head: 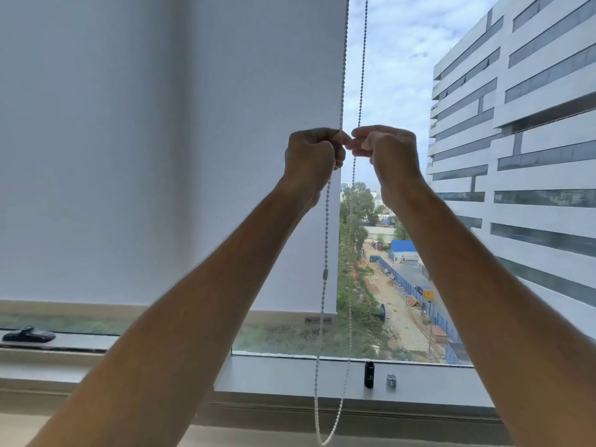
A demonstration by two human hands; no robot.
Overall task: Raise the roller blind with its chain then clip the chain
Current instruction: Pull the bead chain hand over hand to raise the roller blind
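Observation:
A white roller blind (161, 156) covers the left part of the window, its bottom bar (283, 316) a little above the sill. The beaded chain (325, 246) hangs at the blind's right edge as two strands that join in a loop near the floor. My left hand (311, 156) is closed on the left strand at about head height. My right hand (387, 150) pinches the right strand right beside it. A small connector bead (325, 273) sits on the left strand below my hands. A black clip (369, 374) and a small grey clip (391, 380) stand on the window frame.
A dark window handle (29, 335) lies on the frame at the far left. The window sill (274, 375) runs across below. Outside the glass are a large white building (532, 140) and a street with trees.

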